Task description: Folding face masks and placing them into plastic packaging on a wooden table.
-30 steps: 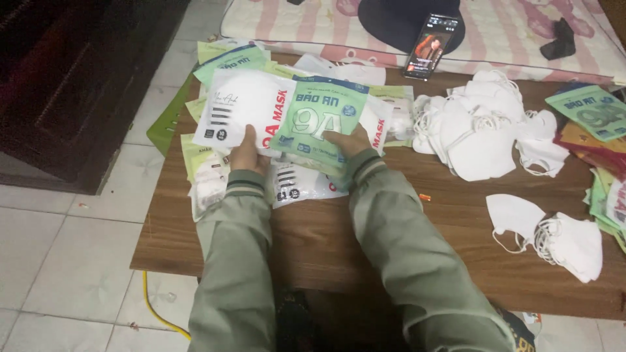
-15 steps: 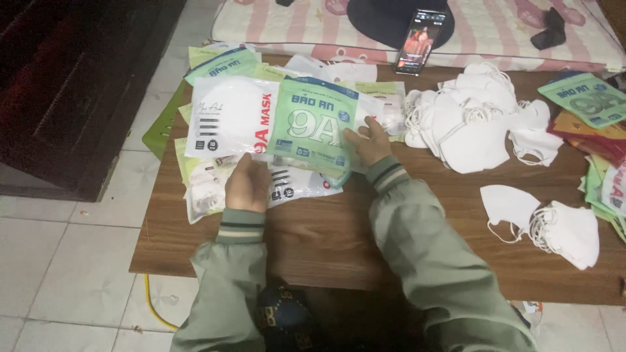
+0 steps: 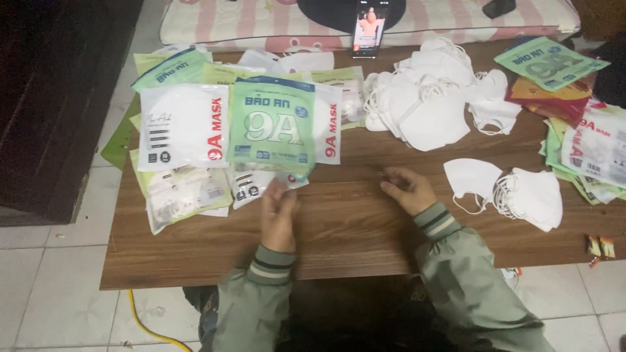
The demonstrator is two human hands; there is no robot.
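Observation:
My left hand (image 3: 278, 215) rests on the wooden table (image 3: 339, 228) at the lower edge of a green and white mask packet (image 3: 277, 127), fingers loosely curled and touching the packet's corner. A white mask packet (image 3: 182, 127) lies to its left on a stack of packets. My right hand (image 3: 407, 189) sits apart on bare wood, fingers bent, holding nothing. It lies just left of two loose white masks (image 3: 505, 189). Both sleeves are olive green with striped cuffs.
A heap of white masks (image 3: 433, 104) lies at the table's back middle. More green and coloured packets (image 3: 567, 85) are stacked at the right edge. A phone (image 3: 368, 26) leans against a striped cushion behind. A dark cabinet (image 3: 59, 104) stands left; a yellow cable (image 3: 140, 319) runs on the floor.
Both hands let go of the green packet and drew back toward me. The right hand moved off to the right onto bare wood. The packet now lies flat on the stack.

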